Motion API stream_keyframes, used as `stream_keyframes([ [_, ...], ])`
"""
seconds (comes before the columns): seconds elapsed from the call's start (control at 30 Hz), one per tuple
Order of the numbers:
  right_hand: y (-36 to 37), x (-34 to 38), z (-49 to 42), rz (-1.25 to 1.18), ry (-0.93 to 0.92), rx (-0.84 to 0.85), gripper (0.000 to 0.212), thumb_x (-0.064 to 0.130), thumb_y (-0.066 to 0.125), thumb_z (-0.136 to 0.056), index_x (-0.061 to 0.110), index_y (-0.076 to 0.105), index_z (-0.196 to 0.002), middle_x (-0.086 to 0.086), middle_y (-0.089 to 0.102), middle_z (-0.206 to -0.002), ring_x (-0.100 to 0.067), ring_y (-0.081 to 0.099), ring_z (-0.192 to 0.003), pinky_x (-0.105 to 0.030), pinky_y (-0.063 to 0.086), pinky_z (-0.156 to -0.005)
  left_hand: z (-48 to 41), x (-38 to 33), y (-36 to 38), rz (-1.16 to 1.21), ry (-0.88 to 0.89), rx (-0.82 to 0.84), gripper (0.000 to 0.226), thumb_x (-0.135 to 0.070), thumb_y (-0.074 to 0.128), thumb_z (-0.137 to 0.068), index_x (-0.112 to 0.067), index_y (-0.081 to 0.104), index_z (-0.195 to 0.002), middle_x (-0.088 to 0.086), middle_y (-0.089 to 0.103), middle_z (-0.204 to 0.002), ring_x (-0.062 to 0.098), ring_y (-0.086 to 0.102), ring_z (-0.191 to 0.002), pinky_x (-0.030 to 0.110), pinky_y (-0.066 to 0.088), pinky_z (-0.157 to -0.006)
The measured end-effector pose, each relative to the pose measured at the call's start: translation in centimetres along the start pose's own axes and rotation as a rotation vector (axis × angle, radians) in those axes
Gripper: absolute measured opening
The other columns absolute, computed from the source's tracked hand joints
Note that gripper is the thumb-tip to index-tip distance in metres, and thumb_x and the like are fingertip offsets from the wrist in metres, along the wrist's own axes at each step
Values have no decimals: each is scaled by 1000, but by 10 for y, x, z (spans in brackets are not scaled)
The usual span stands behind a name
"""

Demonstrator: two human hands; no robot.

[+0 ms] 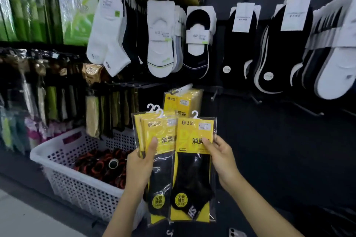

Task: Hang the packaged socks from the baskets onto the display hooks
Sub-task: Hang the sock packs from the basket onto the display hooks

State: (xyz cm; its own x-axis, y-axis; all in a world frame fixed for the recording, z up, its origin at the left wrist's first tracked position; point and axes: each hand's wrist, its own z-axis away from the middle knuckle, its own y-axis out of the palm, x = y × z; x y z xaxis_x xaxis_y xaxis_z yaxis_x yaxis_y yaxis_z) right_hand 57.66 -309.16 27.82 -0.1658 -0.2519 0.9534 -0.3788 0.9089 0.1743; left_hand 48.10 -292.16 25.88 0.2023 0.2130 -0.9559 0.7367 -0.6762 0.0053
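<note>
The left hand [141, 163] grips a fanned stack of yellow sock packs [163, 136], thumb on top. The right hand [221, 158] pinches 1 pack [192, 179] touching that stack, held upright beside the white basket [77, 186].

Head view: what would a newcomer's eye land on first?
At centre, the left hand grips a fanned stack of yellow sock packs and the right hand pinches a single pack beside it. Above, white and black socks hang in a row; a white basket sits lower left.
</note>
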Motion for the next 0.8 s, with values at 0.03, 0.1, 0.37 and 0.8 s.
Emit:
stream_keyframes([
  [0.03, 4, 0, -6, 12, -5, -18, 13, 16, 57, -93, 19, 66, -103, 3, 76, -94, -10, 72, -88, -19, 56, -72, -8, 0, -6, -13, 12, -50, 53, -65, 55, -70, -26, 28, -47, -10, 25, -35, 4, 24, -31, 12, 21, -34],
  [0.1, 13, 1, -21, 35, -19, -54, 12, 17, 56, -94, 19, 66, -101, 4, 75, -94, -9, 71, -88, -23, 55, -77, -22, 1, -18, -28, 21, -137, 55, -66, 55, -71, -20, 29, -53, -9, 27, -33, 4, 26, -30, 14, 23, -34],
  [0.37, 60, 6, -86, 143, -69, -65, 8, 18, 56, -95, 21, 63, -96, 4, 72, -96, -13, 68, -95, -30, 53, -87, -50, 12, -52, -66, -5, -358, 54, -73, 49, -70, -22, 37, -56, -9, 33, -43, 13, 30, -41, 24, 27, -45],
  [0.8, 51, -30, -114, 148, 216, -447, 31, 30, 70, -85, 7, 62, -104, -10, 64, -107, -21, 60, -91, -31, 51, -79, -53, 10, -46, -23, -3, -304, 53, -61, 56, -76, -20, 33, -53, -8, 29, -30, 4, 25, -28, 24, 24, -41],
])
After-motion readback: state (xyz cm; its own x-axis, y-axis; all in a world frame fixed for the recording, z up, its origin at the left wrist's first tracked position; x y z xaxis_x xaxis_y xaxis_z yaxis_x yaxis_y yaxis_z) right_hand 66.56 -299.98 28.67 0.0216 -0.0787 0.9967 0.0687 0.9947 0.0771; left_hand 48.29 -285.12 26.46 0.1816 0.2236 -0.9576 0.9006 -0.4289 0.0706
